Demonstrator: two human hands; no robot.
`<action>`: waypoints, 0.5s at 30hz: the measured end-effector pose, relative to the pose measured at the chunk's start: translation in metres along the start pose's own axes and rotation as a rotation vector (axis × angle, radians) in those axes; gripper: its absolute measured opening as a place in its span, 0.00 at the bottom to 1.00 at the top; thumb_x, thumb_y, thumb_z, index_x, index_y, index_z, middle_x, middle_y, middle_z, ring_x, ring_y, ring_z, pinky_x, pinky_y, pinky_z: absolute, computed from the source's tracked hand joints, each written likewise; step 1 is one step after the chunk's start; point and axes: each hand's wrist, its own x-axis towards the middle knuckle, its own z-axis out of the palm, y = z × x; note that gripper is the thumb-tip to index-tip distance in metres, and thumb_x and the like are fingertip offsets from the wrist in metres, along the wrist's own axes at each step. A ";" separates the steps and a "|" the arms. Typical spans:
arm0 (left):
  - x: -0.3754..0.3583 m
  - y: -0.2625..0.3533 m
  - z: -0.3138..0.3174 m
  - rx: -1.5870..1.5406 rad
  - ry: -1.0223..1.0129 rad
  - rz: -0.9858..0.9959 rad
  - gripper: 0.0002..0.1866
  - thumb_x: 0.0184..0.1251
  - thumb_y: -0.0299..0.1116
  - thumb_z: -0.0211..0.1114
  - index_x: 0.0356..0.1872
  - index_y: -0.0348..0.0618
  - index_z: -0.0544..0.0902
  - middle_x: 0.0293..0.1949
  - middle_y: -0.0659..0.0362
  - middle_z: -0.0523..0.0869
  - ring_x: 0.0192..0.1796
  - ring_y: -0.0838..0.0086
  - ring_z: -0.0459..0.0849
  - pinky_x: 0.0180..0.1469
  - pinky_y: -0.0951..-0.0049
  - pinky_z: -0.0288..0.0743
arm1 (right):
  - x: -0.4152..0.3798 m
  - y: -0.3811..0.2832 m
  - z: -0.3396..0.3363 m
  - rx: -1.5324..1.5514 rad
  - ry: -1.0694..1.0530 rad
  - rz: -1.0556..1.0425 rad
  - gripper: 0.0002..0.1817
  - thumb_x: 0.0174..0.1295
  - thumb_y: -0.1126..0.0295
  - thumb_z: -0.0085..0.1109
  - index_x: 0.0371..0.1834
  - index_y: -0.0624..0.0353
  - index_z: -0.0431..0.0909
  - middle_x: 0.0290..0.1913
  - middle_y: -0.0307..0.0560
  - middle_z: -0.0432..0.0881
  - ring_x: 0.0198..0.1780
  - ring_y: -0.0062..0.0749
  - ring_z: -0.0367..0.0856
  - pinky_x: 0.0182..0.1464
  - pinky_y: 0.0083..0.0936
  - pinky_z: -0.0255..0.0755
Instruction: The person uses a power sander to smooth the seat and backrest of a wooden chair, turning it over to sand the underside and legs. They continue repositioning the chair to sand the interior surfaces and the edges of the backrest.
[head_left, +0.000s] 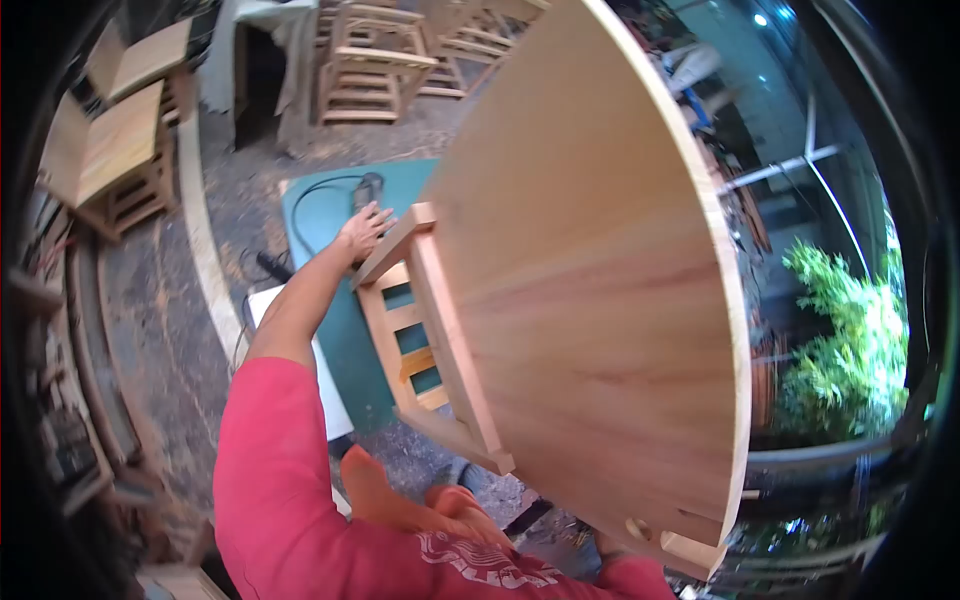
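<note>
Green tabletop [350,330] beneath spread-fingered left hand [366,235] just beside wooden frame [452,330]

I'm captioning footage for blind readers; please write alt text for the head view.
A large wooden panel rises with a slatted frame against it. A person's left hand, fingers spread, is beside the frame and a power tool on a green board; chairs stand at upper left.

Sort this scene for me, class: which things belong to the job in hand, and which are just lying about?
Likely in the job:
panel, large and upright
frame, against the panel
tool, near the open left hand
green board, under the tool

Apparently lying about:
chairs
slatted frames
floor strip
</note>
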 end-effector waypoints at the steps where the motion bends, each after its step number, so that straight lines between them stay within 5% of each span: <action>1: 0.011 0.002 0.007 0.123 -0.011 0.034 0.29 0.78 0.49 0.53 0.78 0.65 0.72 0.85 0.63 0.59 0.87 0.60 0.48 0.83 0.39 0.42 | 0.001 -0.003 0.001 -0.021 0.007 0.000 0.13 0.66 0.73 0.64 0.53 0.63 0.81 0.46 0.51 0.82 0.48 0.41 0.82 0.52 0.35 0.75; 5: 0.014 -0.003 0.005 -0.056 -0.037 0.005 0.21 0.76 0.47 0.57 0.65 0.61 0.85 0.69 0.63 0.77 0.78 0.62 0.66 0.79 0.42 0.52 | 0.023 -0.016 0.008 -0.067 0.020 -0.044 0.13 0.66 0.73 0.64 0.53 0.63 0.81 0.46 0.52 0.81 0.48 0.42 0.82 0.52 0.36 0.75; 7: 0.000 -0.003 0.017 -0.244 0.068 -0.131 0.23 0.68 0.46 0.68 0.63 0.60 0.83 0.64 0.62 0.79 0.73 0.62 0.73 0.76 0.42 0.57 | 0.035 -0.022 0.010 -0.068 0.005 -0.077 0.14 0.66 0.73 0.64 0.53 0.63 0.81 0.46 0.52 0.81 0.48 0.42 0.82 0.52 0.37 0.75; 11: -0.110 -0.006 0.006 -0.640 0.196 -0.495 0.49 0.33 0.41 0.87 0.65 0.51 0.76 0.57 0.49 0.80 0.64 0.56 0.80 0.70 0.51 0.72 | 0.037 -0.030 0.016 -0.034 -0.065 -0.089 0.14 0.65 0.73 0.64 0.53 0.63 0.81 0.46 0.53 0.81 0.48 0.44 0.82 0.52 0.37 0.74; 15: -0.238 0.031 -0.053 -0.936 0.235 -0.951 0.45 0.35 0.43 0.85 0.61 0.43 0.76 0.54 0.44 0.79 0.58 0.45 0.81 0.59 0.50 0.79 | 0.037 -0.034 0.010 0.048 -0.086 -0.093 0.14 0.65 0.74 0.64 0.53 0.63 0.81 0.45 0.53 0.81 0.48 0.44 0.82 0.52 0.38 0.74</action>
